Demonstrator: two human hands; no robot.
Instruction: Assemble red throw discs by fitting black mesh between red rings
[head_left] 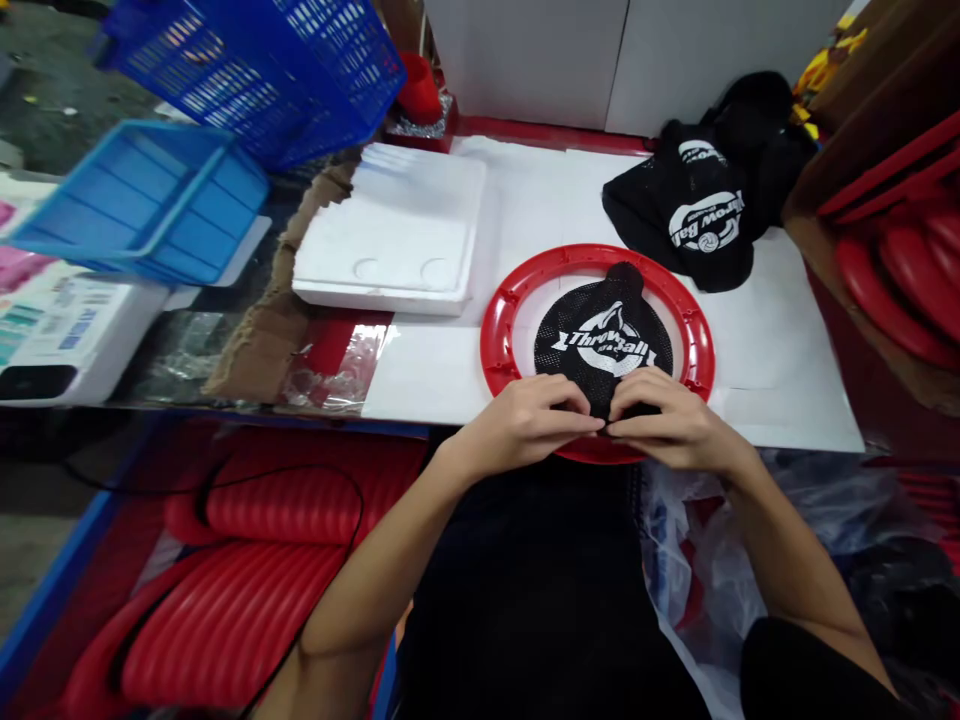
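Observation:
A black mesh net (pixel 555 345) with white "Throw Ball" print lies inside a red plastic ring (pixel 504 305) on the white-covered worktop. Its far end is bunched up near the ring's back edge. My left hand (pixel 536 415) pinches the net's near edge between thumb and fingers. Right beside it, my right hand (pixel 667 415) pinches the same edge, the fingertips of both hands almost meeting. Both hands sit over the near part of the ring, hiding some of it.
More black printed nets (pixel 712 190) are heaped at the back right. A white foam block (pixel 405 230) lies left of the ring. Blue baskets (pixel 142 200) stand farther left. Stacked red rings (pixel 247 600) fill a bin below, and more red rings (pixel 915 260) are in a carton at right.

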